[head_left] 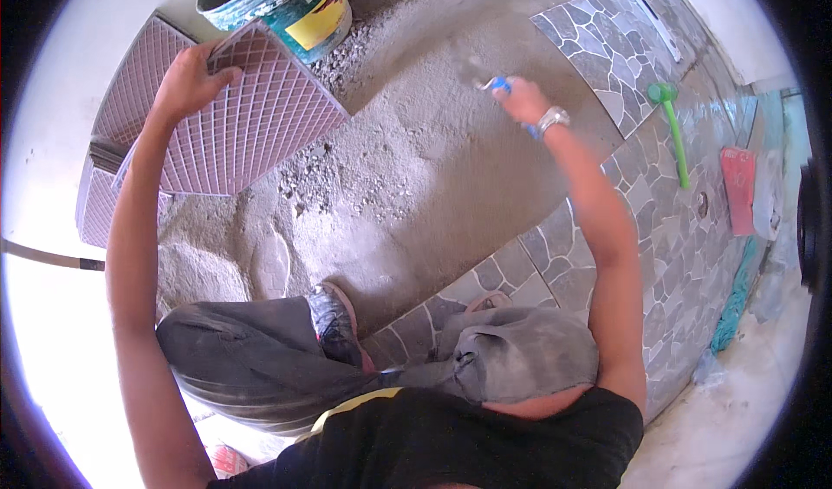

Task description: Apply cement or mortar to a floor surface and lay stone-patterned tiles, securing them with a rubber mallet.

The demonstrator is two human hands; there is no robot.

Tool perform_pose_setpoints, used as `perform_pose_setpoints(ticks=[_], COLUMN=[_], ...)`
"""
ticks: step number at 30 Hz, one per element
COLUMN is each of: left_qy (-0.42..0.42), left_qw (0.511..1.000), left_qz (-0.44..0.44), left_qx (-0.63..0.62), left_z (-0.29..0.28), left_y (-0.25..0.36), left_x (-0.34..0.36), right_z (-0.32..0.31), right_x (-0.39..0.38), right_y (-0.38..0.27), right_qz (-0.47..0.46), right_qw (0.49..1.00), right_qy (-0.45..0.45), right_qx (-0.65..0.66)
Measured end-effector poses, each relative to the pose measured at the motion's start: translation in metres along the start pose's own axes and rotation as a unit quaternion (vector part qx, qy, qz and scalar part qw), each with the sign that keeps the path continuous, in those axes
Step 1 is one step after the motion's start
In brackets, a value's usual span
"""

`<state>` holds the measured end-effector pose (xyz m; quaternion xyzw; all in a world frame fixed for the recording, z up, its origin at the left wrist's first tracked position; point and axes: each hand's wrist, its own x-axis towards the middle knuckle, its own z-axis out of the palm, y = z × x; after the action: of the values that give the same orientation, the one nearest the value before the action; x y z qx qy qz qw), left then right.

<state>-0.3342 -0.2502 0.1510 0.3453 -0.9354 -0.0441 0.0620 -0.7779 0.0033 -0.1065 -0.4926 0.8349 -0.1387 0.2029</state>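
Head view: left hand grips a ribbed tile tilted up at the mortar bed's far-left edge, right hand closed on a blue-handled tool smoothing it, stone-pattern tiles laid along the right, the middle bare.

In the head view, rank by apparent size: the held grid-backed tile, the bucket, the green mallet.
1. Grid-backed tile, held by the left hand.
2. Bucket, partly cut off, so unsure.
3. Green mallet, smallest.
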Motion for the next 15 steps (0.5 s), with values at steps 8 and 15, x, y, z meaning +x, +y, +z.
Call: perform_pose_setpoints(ticks=[8,15], left_qy=[0.016,0.025], left_qw=[1.000,0.997], left_qz=[0.011,0.060], left_qx=[-0.014,0.037], left_z=[0.003,0.027], left_y=[-0.020,-0.039], left_x=[-0.011,0.011], right_z=[0.037,-0.014], right_x=[-0.112,-0.057], right_y=[-0.091,0.061], right_qz=[-0.133,0.110], right_qw=[0.977,0.991], right_qy=[-0.167,0.072], right_qx=[-0.006,0.040])
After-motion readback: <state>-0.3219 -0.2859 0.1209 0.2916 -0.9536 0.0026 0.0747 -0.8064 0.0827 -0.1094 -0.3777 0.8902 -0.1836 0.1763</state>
